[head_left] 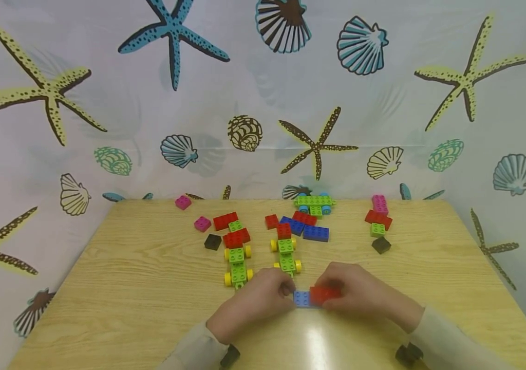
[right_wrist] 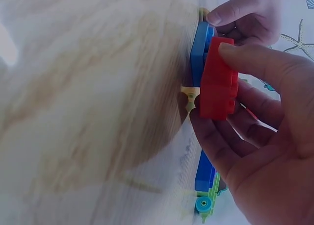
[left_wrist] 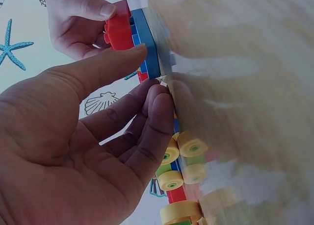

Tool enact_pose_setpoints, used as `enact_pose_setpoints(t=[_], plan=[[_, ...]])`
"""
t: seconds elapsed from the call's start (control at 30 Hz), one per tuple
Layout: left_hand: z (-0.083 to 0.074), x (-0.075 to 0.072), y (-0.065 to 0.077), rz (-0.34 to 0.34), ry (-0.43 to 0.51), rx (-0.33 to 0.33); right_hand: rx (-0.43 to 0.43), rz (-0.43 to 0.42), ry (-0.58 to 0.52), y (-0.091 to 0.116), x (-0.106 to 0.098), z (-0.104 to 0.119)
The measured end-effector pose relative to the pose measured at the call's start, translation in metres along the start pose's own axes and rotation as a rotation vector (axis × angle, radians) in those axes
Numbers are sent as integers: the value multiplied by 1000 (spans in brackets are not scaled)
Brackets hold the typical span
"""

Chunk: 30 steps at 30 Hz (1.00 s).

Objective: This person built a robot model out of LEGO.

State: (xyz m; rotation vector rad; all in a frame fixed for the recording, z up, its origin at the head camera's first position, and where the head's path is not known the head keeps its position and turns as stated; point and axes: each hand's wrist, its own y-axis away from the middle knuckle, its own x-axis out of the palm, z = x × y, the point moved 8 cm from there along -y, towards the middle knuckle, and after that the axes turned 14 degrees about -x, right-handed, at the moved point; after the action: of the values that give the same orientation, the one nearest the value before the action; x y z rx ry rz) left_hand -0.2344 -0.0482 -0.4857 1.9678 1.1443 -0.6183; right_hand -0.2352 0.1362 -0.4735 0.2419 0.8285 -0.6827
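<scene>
A light blue building brick (head_left: 302, 298) lies flat on the wooden table in front of me. My left hand (head_left: 265, 294) pinches its left end between thumb and fingers. In the left wrist view the thumb lies against the near edge of the blue brick (left_wrist: 149, 43). My right hand (head_left: 360, 290) grips a red brick (head_left: 323, 295) between thumb and fingers. This red brick (right_wrist: 217, 80) sits over the blue brick's right part and sticks out past its end. Whether their studs are pressed together I cannot tell.
Beyond the left hand stand two green wheeled bases, one (head_left: 238, 267) with yellow wheels and another (head_left: 287, 254) beside it. Farther back are a green base with blue wheels (head_left: 315, 201), dark blue bricks (head_left: 316, 233), and red bricks (head_left: 237, 238). Black (head_left: 381, 245) and pink bricks (head_left: 380, 204) lie at right.
</scene>
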Motion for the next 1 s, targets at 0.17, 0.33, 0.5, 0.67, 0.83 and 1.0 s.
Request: enact_pose_setpoints(t=[0.17, 0.33, 0.5, 0.67, 0.83, 1.0], plan=[[-1, 0, 0, -5, -5, 12, 18, 3, -1, 0, 1, 0], [-2, -1, 1, -2, -3, 12, 7, -2, 0, 0, 0, 4], [-3, -1, 1, 3, -4, 0, -3, -3, 13, -1, 0, 6], [-3, 0, 1, 10, -2, -11, 0, -3, 4, -1, 0, 9], [-3, 0, 1, 11, -7, -7, 31, 4, 2, -1, 1, 5], [-3, 0, 0, 5, -9, -1, 51, -5, -45, -4, 4, 2]])
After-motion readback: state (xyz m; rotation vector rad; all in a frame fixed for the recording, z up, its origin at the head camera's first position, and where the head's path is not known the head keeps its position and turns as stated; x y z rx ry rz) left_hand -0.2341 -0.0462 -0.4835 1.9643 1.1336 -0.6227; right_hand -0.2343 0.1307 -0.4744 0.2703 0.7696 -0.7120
